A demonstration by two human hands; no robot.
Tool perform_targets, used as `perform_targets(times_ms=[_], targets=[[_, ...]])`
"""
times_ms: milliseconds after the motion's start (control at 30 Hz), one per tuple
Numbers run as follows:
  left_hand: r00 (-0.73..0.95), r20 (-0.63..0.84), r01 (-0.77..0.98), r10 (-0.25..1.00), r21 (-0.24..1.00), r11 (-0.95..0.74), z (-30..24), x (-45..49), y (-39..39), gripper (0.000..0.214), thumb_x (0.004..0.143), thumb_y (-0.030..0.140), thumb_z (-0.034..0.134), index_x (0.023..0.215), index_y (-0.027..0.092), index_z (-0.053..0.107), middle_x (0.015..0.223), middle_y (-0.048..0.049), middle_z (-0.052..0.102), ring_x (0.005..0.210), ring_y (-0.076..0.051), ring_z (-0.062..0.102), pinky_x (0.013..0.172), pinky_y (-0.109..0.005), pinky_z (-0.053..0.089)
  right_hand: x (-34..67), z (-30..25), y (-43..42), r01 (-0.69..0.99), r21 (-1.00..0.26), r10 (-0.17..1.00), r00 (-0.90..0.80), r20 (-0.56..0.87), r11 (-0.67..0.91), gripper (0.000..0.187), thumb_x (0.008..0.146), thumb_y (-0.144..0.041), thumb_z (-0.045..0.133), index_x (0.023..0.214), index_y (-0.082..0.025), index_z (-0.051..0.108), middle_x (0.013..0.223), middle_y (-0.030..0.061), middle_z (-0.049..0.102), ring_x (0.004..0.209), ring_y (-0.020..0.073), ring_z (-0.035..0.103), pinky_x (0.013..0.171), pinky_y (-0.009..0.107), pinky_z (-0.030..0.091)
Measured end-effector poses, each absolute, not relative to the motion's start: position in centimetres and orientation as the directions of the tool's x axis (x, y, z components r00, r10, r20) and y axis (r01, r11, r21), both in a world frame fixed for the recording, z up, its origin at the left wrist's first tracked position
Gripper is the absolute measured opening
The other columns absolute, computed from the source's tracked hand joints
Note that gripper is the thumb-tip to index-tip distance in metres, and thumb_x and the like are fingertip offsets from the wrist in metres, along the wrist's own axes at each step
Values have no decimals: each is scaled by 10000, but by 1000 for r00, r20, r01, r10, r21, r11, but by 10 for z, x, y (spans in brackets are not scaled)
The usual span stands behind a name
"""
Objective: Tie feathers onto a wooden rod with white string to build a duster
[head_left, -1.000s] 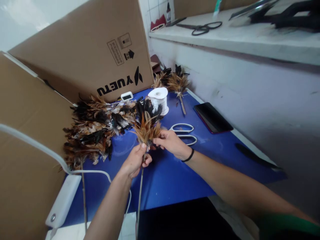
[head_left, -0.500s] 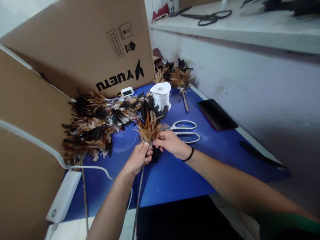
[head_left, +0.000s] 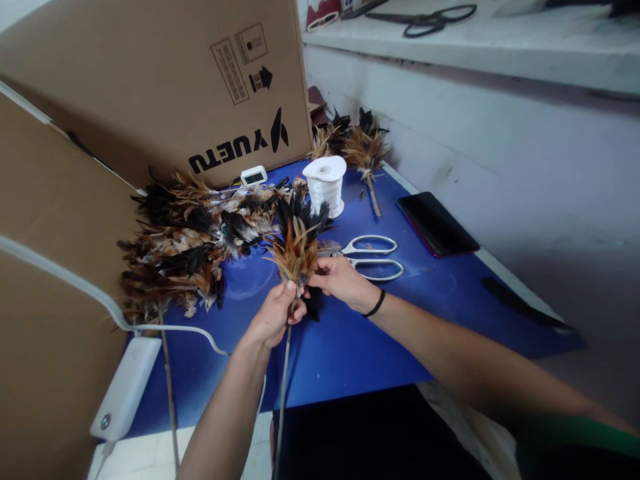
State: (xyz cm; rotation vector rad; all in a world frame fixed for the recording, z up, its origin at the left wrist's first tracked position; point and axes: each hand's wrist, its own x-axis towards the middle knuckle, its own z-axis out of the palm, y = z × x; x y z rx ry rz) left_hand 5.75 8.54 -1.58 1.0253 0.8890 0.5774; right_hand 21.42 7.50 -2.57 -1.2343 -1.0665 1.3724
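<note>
In front of me stands a feather duster (head_left: 294,250), its black and brown plumes spreading upward from a thin stick (head_left: 284,387) that runs down past the table edge. My left hand (head_left: 277,310) is closed around it just below the feathers, thumb uppermost. At the right side of the feather base, my right hand (head_left: 337,280) is closed in a pinch; what sits between its fingertips is too small to make out. White-handled scissors (head_left: 373,257) lie just beyond the right hand, their blades partly hidden behind the feathers. A white spool of thread (head_left: 325,190) stands behind the duster.
Bundles of feathers (head_left: 185,243) cover the blue table's (head_left: 350,360) left side. A phone (head_left: 437,223) lies at right, and another feather duster (head_left: 367,147) behind. A cardboard box (head_left: 165,87) stands at the back. A white power strip (head_left: 127,387) with its cable is at left.
My right hand has drawn slightly away from the feather base, and its fingertips are now at the feathers' right side. The left hand keeps its hold. The view has shifted a little.
</note>
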Motion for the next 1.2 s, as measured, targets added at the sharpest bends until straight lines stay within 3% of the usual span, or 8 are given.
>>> perform_targets(times_ms=[167, 300, 567, 700, 800, 867, 1033, 1200], targets=[[473, -304, -100, 827, 914, 393, -17, 51, 90, 474, 754, 589, 540, 767, 116, 533, 556, 11, 459, 409, -31, 333, 376, -152, 173, 210, -19, 66, -70, -964, 961, -127, -246, -256, 168, 724, -284, 625, 815, -155, 568, 612, -21, 557, 481, 72, 496, 331, 157, 323], [450, -314, -108, 836, 910, 401, -18, 46, 94, 472, 774, 581, 519, 782, 109, 537, 494, 27, 429, 384, -29, 302, 370, -149, 169, 200, -20, 60, -84, -948, 932, -228, -281, -306, 352, 682, -206, 656, 991, -167, 491, 716, 2, 616, 535, 91, 550, 329, 145, 346], [451, -350, -210, 821, 852, 479, -11, 39, 96, 394, 729, 483, 638, 765, 107, 526, 758, -54, 539, 509, -43, 446, 324, -103, 167, 194, -28, 60, -58, -952, 923, -270, -275, -300, 278, 646, -146, 624, 902, -151, 516, 573, -39, 575, 476, 86, 514, 370, 173, 383], [445, -351, -234, 824, 842, 486, -10, 34, 98, 380, 733, 463, 643, 777, 105, 524, 788, -58, 533, 552, -52, 458, 314, -95, 180, 217, -24, 58, 268, -957, 932, -303, -197, -114, 208, 641, -139, 621, 844, -168, 589, 598, -20, 585, 489, 87, 495, 463, 214, 399], [475, -346, -258, 809, 824, 504, -10, 33, 98, 364, 728, 437, 658, 781, 105, 522, 783, -50, 525, 543, -45, 441, 315, -93, 179, 228, -19, 60, 487, -872, 986, -165, -28, 57, 210, 605, -174, 696, 809, -184, 648, 757, 20, 612, 580, 100, 509, 552, 241, 399], [503, -335, -270, 797, 815, 513, -9, 33, 97, 361, 731, 434, 657, 787, 104, 523, 786, -49, 522, 541, -42, 436, 318, -91, 178, 226, -15, 64, 419, -908, 994, -104, -44, 3, 217, 649, -286, 699, 829, -178, 647, 759, 21, 596, 566, 96, 490, 514, 235, 373], [532, -340, -244, 775, 816, 525, -8, 36, 91, 350, 743, 426, 646, 800, 104, 523, 772, -38, 508, 522, -32, 423, 323, -88, 174, 202, -10, 74, -130, -956, 953, -188, -235, -262, 284, 737, -433, 617, 740, -152, 573, 647, 5, 562, 491, 61, 403, 381, 181, 265], [568, -357, -198, 741, 815, 544, -12, 36, 90, 373, 775, 463, 595, 829, 104, 511, 788, -41, 512, 494, -22, 405, 328, -97, 153, 200, -11, 78, -226, -937, 962, -122, -243, -265, 297, 673, -388, 700, 644, -141, 539, 522, -35, 491, 441, 42, 388, 365, 164, 276]])
